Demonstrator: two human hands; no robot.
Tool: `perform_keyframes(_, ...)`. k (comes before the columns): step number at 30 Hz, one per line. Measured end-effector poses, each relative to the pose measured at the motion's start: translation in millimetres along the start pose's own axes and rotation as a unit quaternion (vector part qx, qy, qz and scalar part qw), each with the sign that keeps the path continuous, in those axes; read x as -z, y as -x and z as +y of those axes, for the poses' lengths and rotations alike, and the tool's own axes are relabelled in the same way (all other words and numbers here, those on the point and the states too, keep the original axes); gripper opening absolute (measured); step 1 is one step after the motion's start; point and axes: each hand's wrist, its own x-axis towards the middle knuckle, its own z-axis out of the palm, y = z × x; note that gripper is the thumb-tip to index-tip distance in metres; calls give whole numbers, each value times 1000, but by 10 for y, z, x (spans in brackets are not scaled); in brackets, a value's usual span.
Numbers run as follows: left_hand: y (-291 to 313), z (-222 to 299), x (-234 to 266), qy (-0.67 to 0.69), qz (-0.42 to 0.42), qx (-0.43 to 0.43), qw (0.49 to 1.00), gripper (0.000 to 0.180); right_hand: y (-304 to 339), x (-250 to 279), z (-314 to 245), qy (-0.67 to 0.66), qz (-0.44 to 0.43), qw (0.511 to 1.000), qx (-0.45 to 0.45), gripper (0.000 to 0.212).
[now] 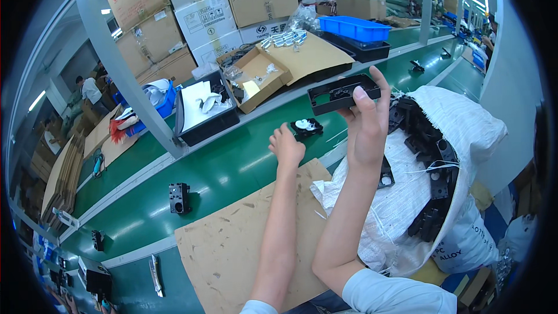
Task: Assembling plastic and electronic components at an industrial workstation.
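Note:
My right hand (368, 131) is raised above the far side of the green belt, closed on a black plastic housing (332, 102). This housing is a shallow rectangular frame with an opening at its left end, and my thumb presses on its near side. Over the belt, my left hand (287, 148) reaches forward with its fingers loosely bent and apart. Just right of those fingers sits a black part with a white piece on top (306, 128); whether a fingertip touches it is hard to see. A white woven sack (401, 197) full of black plastic housings (433, 157) stands beside my right arm.
A cardboard sheet (232, 241) lies under my forearms. More black parts (179, 197) ride on the green belt (232, 166). A box cutter (156, 275) lies at lower left. Across the belt stand a black bin (212, 129), an open carton (264, 96) and a blue tray (354, 29).

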Motion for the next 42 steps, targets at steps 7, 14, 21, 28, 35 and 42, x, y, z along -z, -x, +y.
perform_keyframes(7,2,-104,-99,-91,-45,28,994,50,-2,58,4,-42,-6,999,-11,59)
perform_keyframes(14,-36,-310,-140,-152,53,-11,987,21,39,10,-21,-42,-26,999,-22,60)
perform_keyframes(21,-50,78,831,-76,265,-247,929,16,32,6,-43,-65,-38,997,-24,61)
perform_keyframes(28,480,525,1689,603,141,-147,771,36,39,-96,93,19,-84,996,-9,63)
perform_keyframes(35,711,669,1889,601,118,-112,782,36,133,-202,27,107,-213,966,-96,63)
perform_keyframes(42,649,601,1773,566,99,-114,811,40,163,-211,53,141,-256,954,-72,53)
